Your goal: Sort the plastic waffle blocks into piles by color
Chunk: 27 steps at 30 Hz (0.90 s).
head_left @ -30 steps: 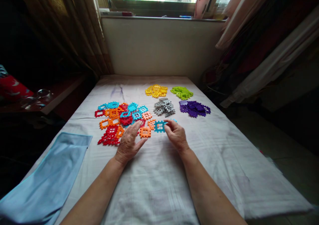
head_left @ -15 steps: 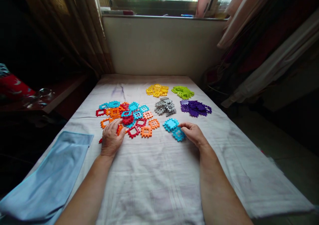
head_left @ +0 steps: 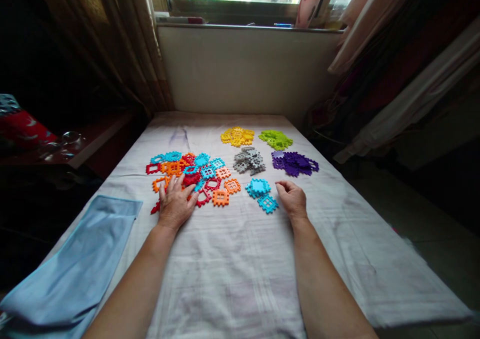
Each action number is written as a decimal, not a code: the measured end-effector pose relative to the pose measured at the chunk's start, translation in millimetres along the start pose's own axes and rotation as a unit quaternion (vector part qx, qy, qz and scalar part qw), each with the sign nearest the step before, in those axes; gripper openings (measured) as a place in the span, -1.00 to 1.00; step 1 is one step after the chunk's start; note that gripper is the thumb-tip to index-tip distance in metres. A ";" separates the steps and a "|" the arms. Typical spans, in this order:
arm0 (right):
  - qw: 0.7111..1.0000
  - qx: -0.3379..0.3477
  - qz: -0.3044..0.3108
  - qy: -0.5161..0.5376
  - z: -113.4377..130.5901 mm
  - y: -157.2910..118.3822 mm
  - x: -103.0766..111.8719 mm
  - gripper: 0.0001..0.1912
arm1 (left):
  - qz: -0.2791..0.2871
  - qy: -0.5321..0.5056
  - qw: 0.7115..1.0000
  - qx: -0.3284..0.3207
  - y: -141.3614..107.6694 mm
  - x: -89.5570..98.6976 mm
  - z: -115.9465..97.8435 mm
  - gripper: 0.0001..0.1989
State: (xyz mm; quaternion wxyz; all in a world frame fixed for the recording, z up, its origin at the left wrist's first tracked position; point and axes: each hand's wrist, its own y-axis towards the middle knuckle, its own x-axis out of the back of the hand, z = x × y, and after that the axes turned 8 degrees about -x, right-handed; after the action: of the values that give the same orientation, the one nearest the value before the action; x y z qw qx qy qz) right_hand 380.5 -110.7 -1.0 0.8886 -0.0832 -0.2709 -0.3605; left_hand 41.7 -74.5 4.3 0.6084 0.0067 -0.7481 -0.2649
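Note:
My left hand (head_left: 175, 205) lies with spread fingers over the near left part of a mixed heap of plastic interlocking tiles. Red tiles (head_left: 213, 184), orange tiles (head_left: 220, 197) and blue tiles (head_left: 207, 172) overlap there, some hidden under the fingers. On the right, my right hand (head_left: 293, 200) is closed with its fingers curled, and nothing shows in it. Just left of its fingertips, apart from them, a blue window tile (head_left: 267, 204) rests against a small group of light blue tiles (head_left: 258, 187).
Behind are piles of grey tiles (head_left: 249, 161), purple tiles (head_left: 296, 164), yellow tiles (head_left: 237, 136) and green tiles (head_left: 276, 139). A folded blue cloth (head_left: 80, 264) lies at the left edge of the cloth-covered table (head_left: 225, 279). A windowed wall (head_left: 247, 74) stands beyond.
My right hand has let go of the blue window tile and drawn slightly right of it. The left hand has shifted a little right, its fingers now spread over the heap.

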 end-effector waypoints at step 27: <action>0.999 0.021 -0.003 -0.043 -7.7 1.3 -6.5 -0.64 | 0.066 -0.024 0.998 -0.002 -10.4 24.9 19.0 -0.89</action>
State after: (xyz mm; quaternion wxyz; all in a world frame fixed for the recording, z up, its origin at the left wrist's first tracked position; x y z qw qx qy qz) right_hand 380.8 -108.5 -11.0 0.8767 -0.0790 -0.3167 -0.3534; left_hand 14.6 -84.3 20.5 0.6065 -0.0507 -0.7607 -0.2258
